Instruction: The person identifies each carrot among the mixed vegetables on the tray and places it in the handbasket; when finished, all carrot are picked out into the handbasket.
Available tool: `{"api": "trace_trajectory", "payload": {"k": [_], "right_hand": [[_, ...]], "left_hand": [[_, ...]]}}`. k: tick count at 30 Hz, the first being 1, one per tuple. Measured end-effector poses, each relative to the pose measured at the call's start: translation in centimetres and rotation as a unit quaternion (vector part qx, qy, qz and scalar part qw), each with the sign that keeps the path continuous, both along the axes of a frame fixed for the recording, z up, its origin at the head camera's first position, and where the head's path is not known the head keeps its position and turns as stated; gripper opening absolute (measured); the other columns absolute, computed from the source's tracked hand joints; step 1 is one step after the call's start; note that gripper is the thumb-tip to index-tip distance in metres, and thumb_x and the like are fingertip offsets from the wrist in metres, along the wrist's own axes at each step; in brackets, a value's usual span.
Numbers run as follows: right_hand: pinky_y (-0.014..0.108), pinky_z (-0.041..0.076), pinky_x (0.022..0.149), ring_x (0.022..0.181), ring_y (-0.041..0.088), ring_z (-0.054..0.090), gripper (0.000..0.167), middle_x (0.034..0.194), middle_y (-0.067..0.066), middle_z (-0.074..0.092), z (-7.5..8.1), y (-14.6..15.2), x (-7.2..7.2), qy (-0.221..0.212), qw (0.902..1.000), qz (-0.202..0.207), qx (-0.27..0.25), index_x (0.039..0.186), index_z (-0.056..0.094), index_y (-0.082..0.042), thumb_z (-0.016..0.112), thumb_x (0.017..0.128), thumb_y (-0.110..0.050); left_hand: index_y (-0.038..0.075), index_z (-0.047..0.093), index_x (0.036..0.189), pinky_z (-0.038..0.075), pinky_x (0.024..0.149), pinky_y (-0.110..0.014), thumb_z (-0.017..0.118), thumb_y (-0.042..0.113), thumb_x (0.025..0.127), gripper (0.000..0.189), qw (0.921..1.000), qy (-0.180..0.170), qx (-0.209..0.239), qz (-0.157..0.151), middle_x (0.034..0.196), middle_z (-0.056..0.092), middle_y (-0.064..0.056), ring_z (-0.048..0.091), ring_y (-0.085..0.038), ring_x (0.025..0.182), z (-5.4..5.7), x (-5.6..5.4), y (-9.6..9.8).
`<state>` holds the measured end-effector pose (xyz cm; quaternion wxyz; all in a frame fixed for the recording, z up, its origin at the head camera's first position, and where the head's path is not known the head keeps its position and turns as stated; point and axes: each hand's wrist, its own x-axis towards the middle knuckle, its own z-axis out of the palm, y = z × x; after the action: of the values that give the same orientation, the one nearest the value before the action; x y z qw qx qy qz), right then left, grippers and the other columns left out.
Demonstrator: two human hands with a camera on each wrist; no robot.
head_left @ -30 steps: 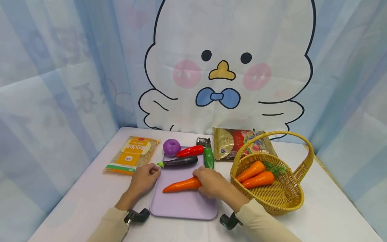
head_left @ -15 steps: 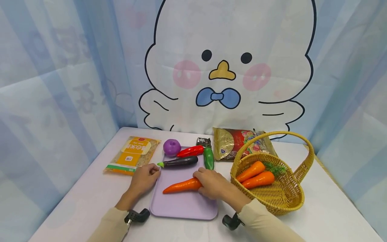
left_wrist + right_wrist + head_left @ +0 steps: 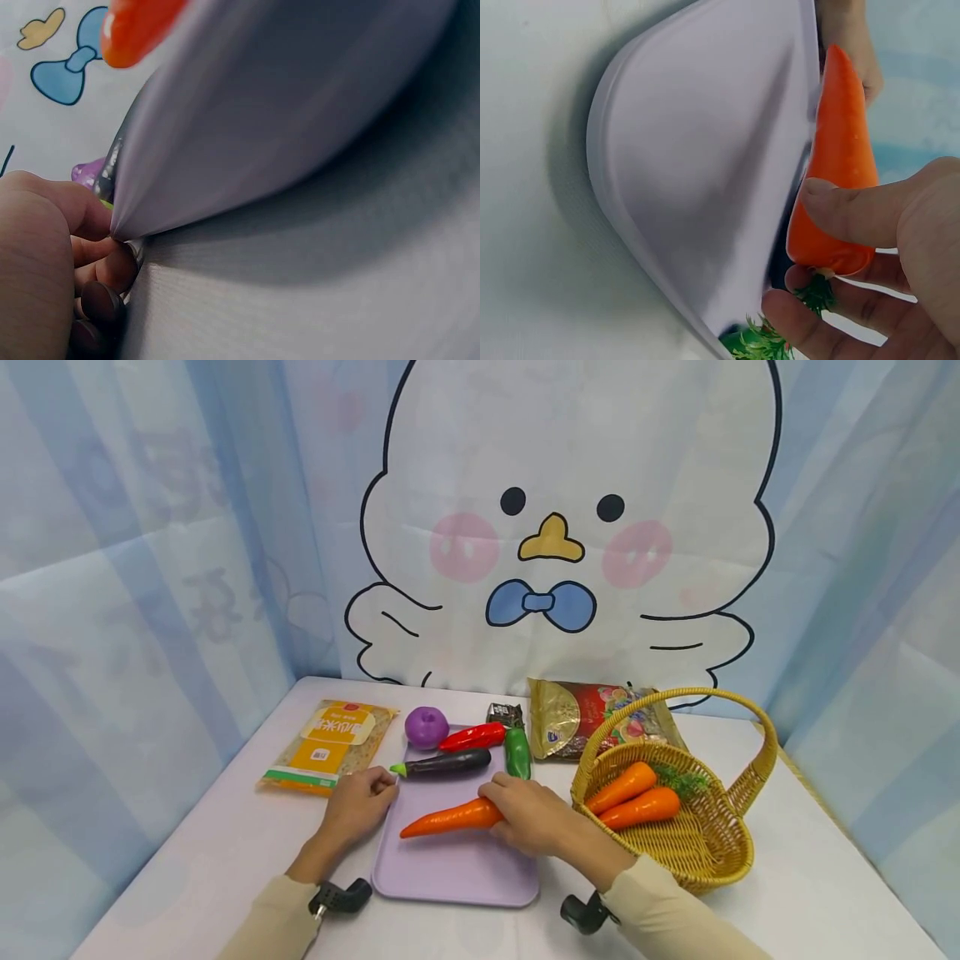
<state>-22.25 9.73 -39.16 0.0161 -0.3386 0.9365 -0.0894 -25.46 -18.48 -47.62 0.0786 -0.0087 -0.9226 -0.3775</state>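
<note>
My right hand (image 3: 528, 814) grips an orange carrot (image 3: 450, 820) by its thick end, over the lilac tray (image 3: 453, 872). In the right wrist view the thumb lies across the carrot (image 3: 841, 150), its green top (image 3: 817, 294) near the fingers. My left hand (image 3: 358, 802) pinches the tray's left rim, thumb and fingers meeting at the edge (image 3: 124, 225) in the left wrist view. On the tray's far part lie a dark eggplant (image 3: 450, 763), a red pepper (image 3: 474, 737) and a green pepper (image 3: 517, 753). A purple onion-like vegetable (image 3: 427, 727) sits at the far left corner.
A wicker basket (image 3: 693, 860) with a tall handle stands at the right, holding two carrots (image 3: 641, 807). Behind it lies a red and gold bag (image 3: 592, 718). An orange grain packet (image 3: 330, 743) is at the left, and a small dark packet (image 3: 505, 714) lies behind the tray.
The carrot's tip has shifted slightly left and up, and the right wrist has moved a little right. My left hand stays at the tray's rim.
</note>
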Motion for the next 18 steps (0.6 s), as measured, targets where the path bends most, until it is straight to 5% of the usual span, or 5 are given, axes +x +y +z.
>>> {"api": "trace_trajectory", "payload": {"k": [18], "right_hand": [[0.030,0.050,0.075,0.084,0.012,0.055,0.042,0.107,-0.003,0.059,3.2,0.7,2.2,0.019,0.9992,0.026,-0.026,0.126,0.065,-0.013,0.080,0.086,-0.018]], "left_hand": [[0.009,0.073,0.096,0.045,0.067,-0.031,0.065,0.017,0.092,0.012,1.0000,-0.002,0.005,-0.002,0.075,0.062,0.000,0.052,-0.018,0.071,0.1,0.1,0.1]]}}
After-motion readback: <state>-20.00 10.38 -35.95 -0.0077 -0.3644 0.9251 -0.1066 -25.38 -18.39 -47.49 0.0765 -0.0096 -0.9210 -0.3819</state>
